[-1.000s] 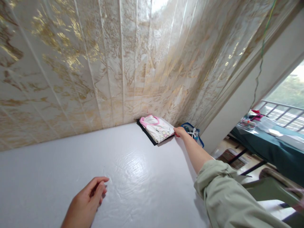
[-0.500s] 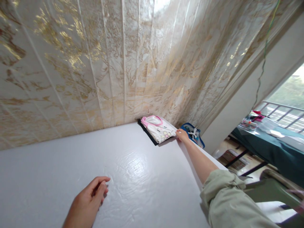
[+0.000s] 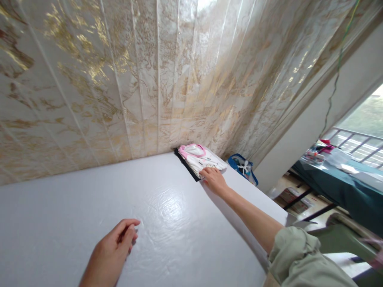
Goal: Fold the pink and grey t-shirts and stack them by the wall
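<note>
A folded white garment with pink trim [image 3: 200, 156] lies on a darker folded piece at the far end of a glossy white table [image 3: 167, 223], against the wall. My right hand [image 3: 213, 178] lies on the garment's near edge, fingers stretched flat over it. My left hand [image 3: 115, 247] rests on the table close to me, fingers loosely curled and apart, holding nothing.
A marbled gold and white panelled wall [image 3: 149, 79] runs along the table's far side. A blue bag [image 3: 242, 166] stands beyond the table's far right corner. To the right are a dark green covered table [image 3: 338, 179] with clutter and a railing.
My right hand has moved left from the garment's right corner onto its near edge, and its fingers now lie flat on the cloth. My left hand has barely moved.
</note>
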Available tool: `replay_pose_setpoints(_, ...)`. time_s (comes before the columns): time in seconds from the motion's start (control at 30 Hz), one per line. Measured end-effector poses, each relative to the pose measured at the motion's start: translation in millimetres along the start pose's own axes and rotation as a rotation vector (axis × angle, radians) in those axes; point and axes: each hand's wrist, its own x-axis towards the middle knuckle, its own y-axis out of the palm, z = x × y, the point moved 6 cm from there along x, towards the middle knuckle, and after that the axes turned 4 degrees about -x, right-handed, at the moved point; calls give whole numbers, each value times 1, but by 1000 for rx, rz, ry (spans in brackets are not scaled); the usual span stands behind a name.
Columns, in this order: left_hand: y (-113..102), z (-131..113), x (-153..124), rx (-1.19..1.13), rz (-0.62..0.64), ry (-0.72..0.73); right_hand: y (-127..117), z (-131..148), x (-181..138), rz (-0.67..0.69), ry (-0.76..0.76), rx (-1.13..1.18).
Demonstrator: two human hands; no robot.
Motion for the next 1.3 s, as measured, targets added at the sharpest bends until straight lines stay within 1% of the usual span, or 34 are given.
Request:
replay_pose_setpoints(0.13,0,-1,1,-10,0,2,-2,-14,10,2,129,72)
replay_pose_setpoints(0.2,1,-2,1,-15,1,9,-6,-19,16,-49,202,131)
replay_pose_setpoints(0.27,1,-4,0,-16,-2,14,-8,-18,17,-105,232,197)
replay_pose_setpoints(0.33,1,-5,0,-16,-4,11,-6,-10,15,-81,188,238)
replay_pose_setpoints(0.4,1,-6,0,-19,-8,11,-2,-1,14,9,100,234)
replay_pose_setpoints(0.43,0,-5,0,-21,-10,11,-2,0,15,40,79,231)
replay_pose_setpoints(0.47,0,-4,0,-24,-10,12,-5,-3,17,51,89,228)
replay_pose_setpoints(0.53,0,-2,0,-30,-11,12,-14,-22,30,20,192,216)
replay_pose_setpoints(0.6,0,1,1,-39,-7,4,-23,-49,50,-20,323,179)
replay_pose_setpoints(0.7,1,4,1,-55,-1,-15,-24,-91,86,-33,454,159)
replay_pose_setpoints(0.77,2,6,1,-67,-5,-26,-14,-113,106,-28,534,162)
replay_pose_setpoints(0.87,3,7,-1,-91,-10,-36,11,-133,126,-13,621,182)
replay_pose_setpoints(0.97,4,7,-3,-100,-13,-50,37,-143,138,-11,666,216)
replay_pose_setpoints(1.07,3,6,-4,-99,-21,-69,58,-153,148,-17,715,258)
replay_pose_setpoints(1.2,2,5,-6,-85,-20,-89,78,-167,159,-35,779,339)
replay_pose_setpoints(1.3,1,8,-5,-66,-12,-95,88,-175,163,-80,807,413)
